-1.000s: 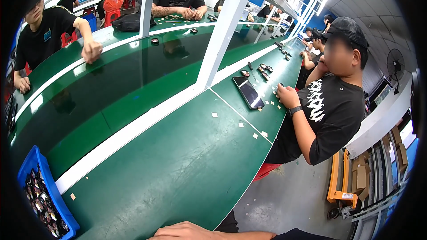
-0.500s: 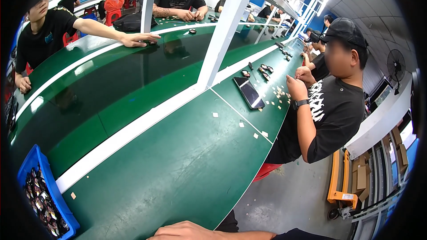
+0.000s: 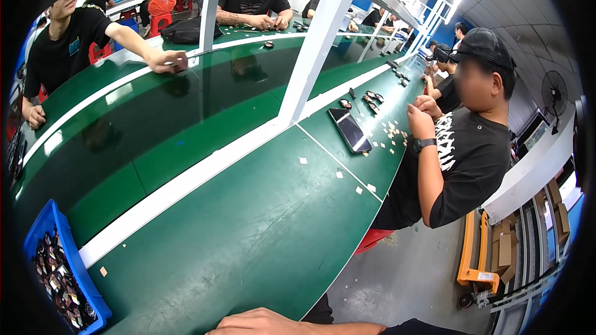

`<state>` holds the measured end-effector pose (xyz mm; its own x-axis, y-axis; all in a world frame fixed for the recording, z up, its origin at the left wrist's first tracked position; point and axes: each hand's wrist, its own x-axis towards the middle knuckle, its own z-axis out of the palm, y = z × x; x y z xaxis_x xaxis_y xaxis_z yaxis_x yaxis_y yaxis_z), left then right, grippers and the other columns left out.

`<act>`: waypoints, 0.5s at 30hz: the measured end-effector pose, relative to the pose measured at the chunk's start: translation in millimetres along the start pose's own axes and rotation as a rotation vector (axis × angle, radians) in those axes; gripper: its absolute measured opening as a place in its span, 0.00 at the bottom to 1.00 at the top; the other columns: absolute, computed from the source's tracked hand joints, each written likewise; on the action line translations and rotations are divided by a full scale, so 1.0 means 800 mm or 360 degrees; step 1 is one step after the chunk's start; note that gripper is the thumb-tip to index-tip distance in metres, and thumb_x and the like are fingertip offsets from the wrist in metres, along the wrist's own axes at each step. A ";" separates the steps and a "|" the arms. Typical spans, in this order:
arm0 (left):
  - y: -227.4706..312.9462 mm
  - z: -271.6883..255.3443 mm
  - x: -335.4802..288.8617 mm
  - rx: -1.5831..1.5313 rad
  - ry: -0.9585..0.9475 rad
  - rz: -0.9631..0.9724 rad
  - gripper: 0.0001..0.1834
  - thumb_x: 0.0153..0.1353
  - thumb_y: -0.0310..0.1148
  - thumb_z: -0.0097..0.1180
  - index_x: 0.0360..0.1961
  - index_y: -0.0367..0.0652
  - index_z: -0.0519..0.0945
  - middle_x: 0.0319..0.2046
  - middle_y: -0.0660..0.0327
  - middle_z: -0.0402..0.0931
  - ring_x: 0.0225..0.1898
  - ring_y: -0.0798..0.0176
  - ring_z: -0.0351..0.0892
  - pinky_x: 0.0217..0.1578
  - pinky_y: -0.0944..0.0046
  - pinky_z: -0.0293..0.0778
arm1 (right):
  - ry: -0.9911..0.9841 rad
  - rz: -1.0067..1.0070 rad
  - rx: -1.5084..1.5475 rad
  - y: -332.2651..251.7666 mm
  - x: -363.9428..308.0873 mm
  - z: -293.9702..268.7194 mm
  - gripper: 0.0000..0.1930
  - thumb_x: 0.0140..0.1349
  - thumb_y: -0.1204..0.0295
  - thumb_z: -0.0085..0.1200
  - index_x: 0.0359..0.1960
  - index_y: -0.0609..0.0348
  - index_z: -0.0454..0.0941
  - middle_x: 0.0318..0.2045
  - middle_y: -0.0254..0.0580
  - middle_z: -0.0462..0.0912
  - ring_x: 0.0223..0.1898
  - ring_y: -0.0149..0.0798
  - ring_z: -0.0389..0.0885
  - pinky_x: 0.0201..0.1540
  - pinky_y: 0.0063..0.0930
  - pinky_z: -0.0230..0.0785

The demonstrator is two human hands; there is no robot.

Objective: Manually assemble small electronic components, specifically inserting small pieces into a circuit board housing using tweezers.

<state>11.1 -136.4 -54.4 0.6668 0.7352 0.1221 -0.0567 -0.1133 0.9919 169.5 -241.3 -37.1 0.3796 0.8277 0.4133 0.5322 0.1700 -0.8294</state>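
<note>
At the lower edge, my right hand (image 3: 261, 322) rests at the near side of the green worktable (image 3: 230, 229), its forearm coming in from the right. Only the back of it and the knuckles show. Its fingers are cut off by the picture's edge, so whether they hold anything is hidden. My left hand is out of view. To the left stands a blue bin (image 3: 84, 267) full of small dark parts (image 3: 59, 273). A small pale square piece (image 3: 103, 271) lies just right of the bin.
A dark phone (image 3: 349, 130) lies by a seated co-worker (image 3: 465, 136) at right, near scattered pale squares (image 3: 391, 133) and black parts (image 3: 372, 100). A white post (image 3: 316, 49) rises from the bench. Across the dark belt (image 3: 167, 105), another person reaches in. An orange pallet jack (image 3: 478, 254) stands on the floor.
Across the belt, the person at left has drawn their outstretched hand back leftward and curled its fingers. My right hand has not visibly moved.
</note>
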 end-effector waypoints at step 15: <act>0.001 0.000 -0.001 0.0032 0.0006 -0.0032 0.11 0.69 0.33 0.57 0.41 0.35 0.73 0.38 0.53 0.77 0.38 0.60 0.79 0.43 0.62 0.78 | 0.0014 -0.0023 0.0041 0.000 0.000 0.000 0.10 0.63 0.71 0.58 0.43 0.62 0.81 0.31 0.43 0.80 0.28 0.46 0.81 0.28 0.34 0.73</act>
<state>10.4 -137.4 -53.8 0.6647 0.7401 0.1023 -0.0283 -0.1119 0.9933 169.4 -241.2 -37.0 0.3790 0.8203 0.4283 0.5180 0.1955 -0.8328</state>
